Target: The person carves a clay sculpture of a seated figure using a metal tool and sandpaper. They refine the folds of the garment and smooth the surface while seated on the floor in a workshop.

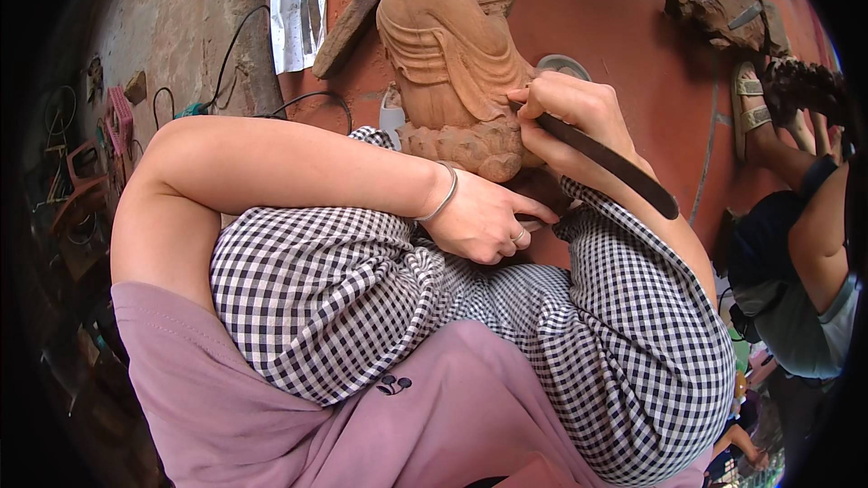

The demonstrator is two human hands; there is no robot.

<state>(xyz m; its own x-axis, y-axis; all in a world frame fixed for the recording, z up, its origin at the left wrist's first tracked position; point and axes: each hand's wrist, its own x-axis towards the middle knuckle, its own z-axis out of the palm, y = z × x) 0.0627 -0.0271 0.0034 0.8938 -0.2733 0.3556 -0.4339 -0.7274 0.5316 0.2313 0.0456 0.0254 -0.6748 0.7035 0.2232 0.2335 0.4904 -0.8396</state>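
Observation:
A carved wooden statue [443, 54] of a robed figure is in front of me, its head toward the far edge of view and its lumpy carved base toward my knees. My right hand [579, 113] is closed around a carving tool [615, 158] with a long, flat, dark handle. The tool's front end meets the statue's right side; its tip is mostly hidden by my fingers. My left hand [484, 221], with a bracelet and ring, is just below the base, between my knees. Its fingers are curled; what they grip, if anything, is hidden.
A printed paper sheet [298, 23] and a wooden bar [351, 25] lie left of the statue. A black cable [312, 98] runs nearby. At far right are a rough wood chunk [732, 18] and another person's sandalled foot [750, 104]. Red tiles [606, 14] form the floor.

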